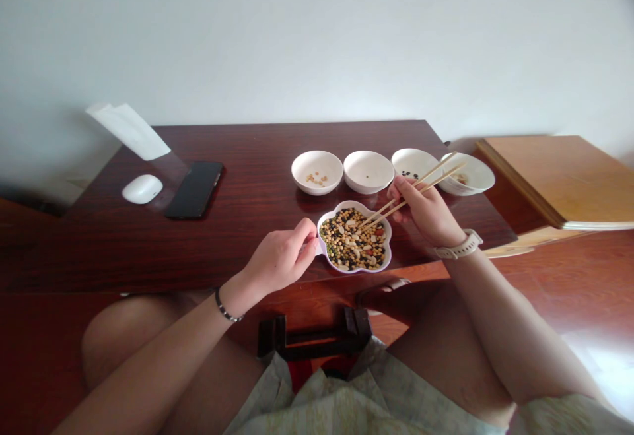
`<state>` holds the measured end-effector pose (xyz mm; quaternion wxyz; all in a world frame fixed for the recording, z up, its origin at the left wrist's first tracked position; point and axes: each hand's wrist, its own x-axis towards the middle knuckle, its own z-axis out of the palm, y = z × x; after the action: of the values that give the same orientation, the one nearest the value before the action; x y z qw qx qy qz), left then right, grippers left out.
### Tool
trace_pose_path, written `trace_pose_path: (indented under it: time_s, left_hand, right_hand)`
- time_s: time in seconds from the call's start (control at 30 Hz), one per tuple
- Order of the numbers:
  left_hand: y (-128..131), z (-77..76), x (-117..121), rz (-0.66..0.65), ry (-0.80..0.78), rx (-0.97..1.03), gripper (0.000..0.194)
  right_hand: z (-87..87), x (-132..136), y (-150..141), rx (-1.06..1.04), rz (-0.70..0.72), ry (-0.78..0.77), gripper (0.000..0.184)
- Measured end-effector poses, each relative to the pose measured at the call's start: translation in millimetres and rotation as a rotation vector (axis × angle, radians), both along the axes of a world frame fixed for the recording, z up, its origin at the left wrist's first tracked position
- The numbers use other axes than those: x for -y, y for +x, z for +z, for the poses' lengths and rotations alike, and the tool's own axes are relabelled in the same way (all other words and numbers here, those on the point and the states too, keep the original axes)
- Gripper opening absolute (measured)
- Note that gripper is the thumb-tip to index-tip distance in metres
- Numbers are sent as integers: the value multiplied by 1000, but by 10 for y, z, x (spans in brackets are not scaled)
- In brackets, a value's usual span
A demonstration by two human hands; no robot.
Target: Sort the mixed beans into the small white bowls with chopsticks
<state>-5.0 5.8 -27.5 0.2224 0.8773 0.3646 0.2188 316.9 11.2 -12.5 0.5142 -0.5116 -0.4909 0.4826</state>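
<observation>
My left hand (284, 253) is closed round the short handle of a flower-shaped dish (389, 250) at the table's front edge. Mixed beans and nuts (349, 240), in yellow, black, green, white and reddish tones, fill the dish. My right hand (421, 207) grips a pair of chopsticks (436, 172), their tips down among the beans at the dish's right side. Behind stands a row of white bowls: the leftmost bowl (317, 158) has some yellow beans, the second bowl (367, 161) a single small bean, the third bowl (413, 156) black beans, the rightmost bowl (475, 174) pale and reddish pieces.
On the left of the dark wooden table (247, 224) lie a black phone (195, 189), a white mouse-shaped object (142, 189) and a white folded paper-like item (129, 131). A light wooden stand or cabinet (559, 171) is at the right. The wall is close behind.
</observation>
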Motion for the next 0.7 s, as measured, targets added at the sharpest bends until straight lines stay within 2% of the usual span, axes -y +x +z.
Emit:
trace_pose_path:
  time_s: [0.47, 0.7]
  left_hand:
    - [-12, -34, -6, -11, 20, 4, 8]
    - [-19, -42, -8, -12, 15, 1, 8]
  right_hand:
    - [57, -48, 35, -27, -67, 48, 54]
    - [125, -169, -37, -76, -153, 169, 50]
